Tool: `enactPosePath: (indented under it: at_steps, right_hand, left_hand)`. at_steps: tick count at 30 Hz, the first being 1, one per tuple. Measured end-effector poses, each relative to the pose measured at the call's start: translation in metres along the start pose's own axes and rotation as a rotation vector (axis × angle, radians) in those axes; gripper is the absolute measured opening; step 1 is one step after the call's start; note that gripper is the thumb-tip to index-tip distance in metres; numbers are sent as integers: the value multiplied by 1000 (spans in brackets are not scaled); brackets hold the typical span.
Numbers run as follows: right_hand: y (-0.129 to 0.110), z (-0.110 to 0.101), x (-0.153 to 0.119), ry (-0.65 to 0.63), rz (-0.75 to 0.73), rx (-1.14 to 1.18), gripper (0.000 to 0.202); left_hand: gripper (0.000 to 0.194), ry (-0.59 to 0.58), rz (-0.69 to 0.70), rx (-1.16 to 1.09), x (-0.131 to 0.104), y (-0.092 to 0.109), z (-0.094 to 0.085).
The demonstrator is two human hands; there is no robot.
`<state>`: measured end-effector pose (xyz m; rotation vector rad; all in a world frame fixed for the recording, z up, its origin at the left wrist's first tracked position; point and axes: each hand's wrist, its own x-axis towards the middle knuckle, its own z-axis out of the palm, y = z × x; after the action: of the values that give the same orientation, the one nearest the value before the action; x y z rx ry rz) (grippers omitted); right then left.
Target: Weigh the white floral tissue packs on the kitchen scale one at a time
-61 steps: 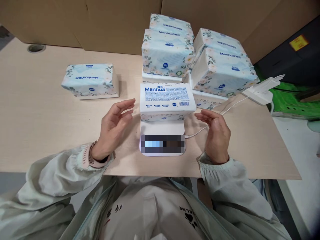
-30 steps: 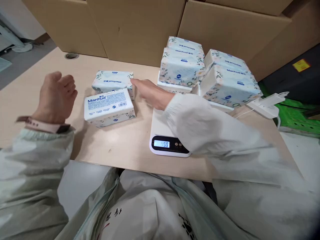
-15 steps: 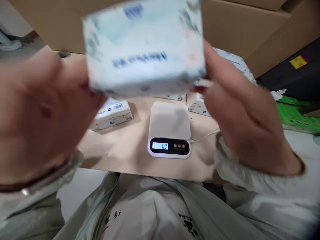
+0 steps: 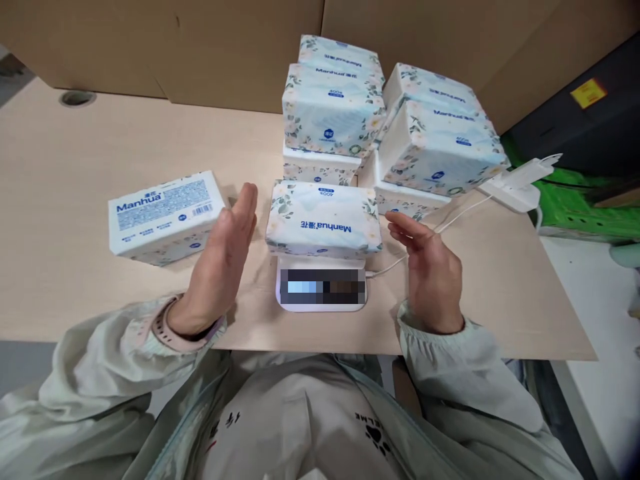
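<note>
A pale blue tissue pack [image 4: 324, 217] with floral corners lies flat on a white digital scale [image 4: 323, 307]; the scale's display is blurred out. To its left, my left hand [image 4: 225, 260] is held upright with fingers stretched, apart from the pack. My right hand [image 4: 427, 273] stands on the other side, fingers extended and holding nothing. Another tissue pack [image 4: 165, 213], text side up, rests on the table just left of my left hand, which hides part of its right end.
Behind the scale, tissue packs are stacked in a left pile [image 4: 333, 110] and a right pile [image 4: 445, 143]. A white cable [image 4: 453, 220] runs right to a power strip [image 4: 515, 190]. Cardboard [image 4: 225, 53] walls the back; a green crate [image 4: 575, 213] sits at right.
The tissue pack that both hands held up near the camera now lies on the scale. Both hands have let go and moved apart from it. The view has shifted, showing more of the table.
</note>
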<state>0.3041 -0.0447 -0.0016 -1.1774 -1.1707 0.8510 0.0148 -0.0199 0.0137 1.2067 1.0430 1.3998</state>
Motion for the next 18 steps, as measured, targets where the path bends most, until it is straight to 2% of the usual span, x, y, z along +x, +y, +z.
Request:
enactPosePath:
  at_steps: [3, 9, 15, 18]
  right_hand:
    - [3, 6, 2, 118, 3, 125, 45]
    - [6, 9, 1, 187, 34, 159, 46]
    - [14, 3, 8, 244, 51, 217, 49]
    - [14, 0, 11, 242, 107, 307, 50]
  left_hand:
    - [64, -61, -79, -81, -5, -6, -2]
    - [73, -59, -167, -70, -9, -3, -7]
    - [73, -60, -143, -71, -5, -4, -9]
    - [74, -97, -176, -21, -6, 1, -9]
